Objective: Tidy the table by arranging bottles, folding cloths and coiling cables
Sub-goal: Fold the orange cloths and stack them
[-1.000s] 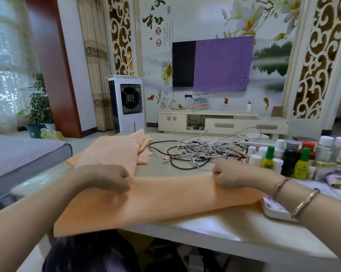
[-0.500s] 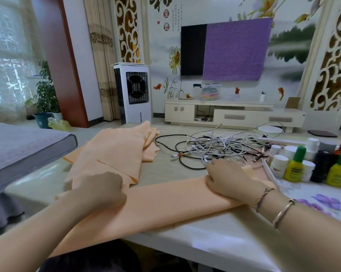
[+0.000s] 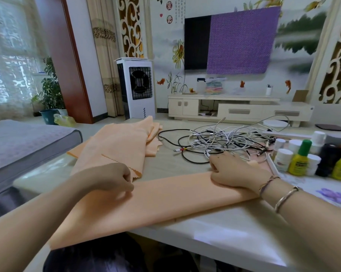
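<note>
We've got our left hand [image 3: 108, 177] pinching the long folded peach-orange cloth [image 3: 155, 197] lying along the near edge of the pale glossy table [image 3: 234, 234], while our right hand [image 3: 236, 171] presses fairly flat on its far end, just beside the tangled white and black cables [image 3: 220, 142].

Both bare forearms reach forward from the lower corners, converging toward the middle. The left hand [image 3: 114, 176] is knuckles-up, fingers curled under with thumb and fingertips pinched together in a closed grip. The right hand [image 3: 237, 170] lies palm-down, fingers stretched out nearly straight and pointing left, pressing flat. Two bracelets circle the right wrist, one corded, one metal.
</note>
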A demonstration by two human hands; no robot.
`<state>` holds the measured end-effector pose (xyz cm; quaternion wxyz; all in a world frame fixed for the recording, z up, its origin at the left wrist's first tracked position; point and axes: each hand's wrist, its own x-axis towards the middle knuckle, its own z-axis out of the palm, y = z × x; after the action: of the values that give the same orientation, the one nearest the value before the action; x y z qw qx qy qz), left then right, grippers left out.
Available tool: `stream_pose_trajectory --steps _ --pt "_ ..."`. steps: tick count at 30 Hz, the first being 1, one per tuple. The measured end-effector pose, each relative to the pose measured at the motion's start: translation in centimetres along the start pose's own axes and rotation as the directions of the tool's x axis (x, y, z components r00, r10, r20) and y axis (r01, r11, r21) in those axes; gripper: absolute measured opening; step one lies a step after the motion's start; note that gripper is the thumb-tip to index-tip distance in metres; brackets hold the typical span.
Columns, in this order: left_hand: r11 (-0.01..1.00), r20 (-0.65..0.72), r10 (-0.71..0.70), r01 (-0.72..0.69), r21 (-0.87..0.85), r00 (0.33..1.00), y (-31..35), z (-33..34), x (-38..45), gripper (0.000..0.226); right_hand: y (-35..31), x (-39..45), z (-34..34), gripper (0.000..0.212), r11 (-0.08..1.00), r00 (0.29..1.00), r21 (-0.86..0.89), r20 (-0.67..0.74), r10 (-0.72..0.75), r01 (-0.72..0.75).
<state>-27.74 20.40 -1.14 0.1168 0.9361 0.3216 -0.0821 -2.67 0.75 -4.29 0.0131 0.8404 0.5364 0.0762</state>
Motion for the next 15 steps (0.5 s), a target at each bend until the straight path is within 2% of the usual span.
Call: stream_pose_trajectory --steps 3,5,8,11,15 --pt "1.0 -0.026 0.002 -0.001 0.022 1.0 0.7 -0.6 -0.1 0.013 0.5 -0.3 -0.6 0.017 0.994 1.0 -0.105 0.029 -0.005 0.008" --pt "0.997 -0.109 -0.011 0.019 0.072 0.994 1.3 -1.2 -0.1 0.014 1.3 -0.8 -1.2 0.012 0.996 0.998 -0.089 0.063 0.006 -0.001" --pt "0.967 -0.304 0.009 0.069 0.245 0.953 2.6 -2.1 0.3 0.014 3.1 -1.7 -2.4 0.024 0.99 0.991 0.111 0.11 0.075 -0.087" --pt "0.962 -0.422 0.008 0.108 0.251 0.907 4.4 -2.8 1.1 0.008 4.6 -2.5 -4.2 0.027 0.932 0.987 0.33 0.113 0.118 -0.149" --pt "0.937 -0.524 0.037 0.153 0.315 0.851 7.0 -2.3 2.8 0.02 5.5 -4.4 -6.6 0.021 0.852 0.981 0.486 0.11 0.159 -0.193"
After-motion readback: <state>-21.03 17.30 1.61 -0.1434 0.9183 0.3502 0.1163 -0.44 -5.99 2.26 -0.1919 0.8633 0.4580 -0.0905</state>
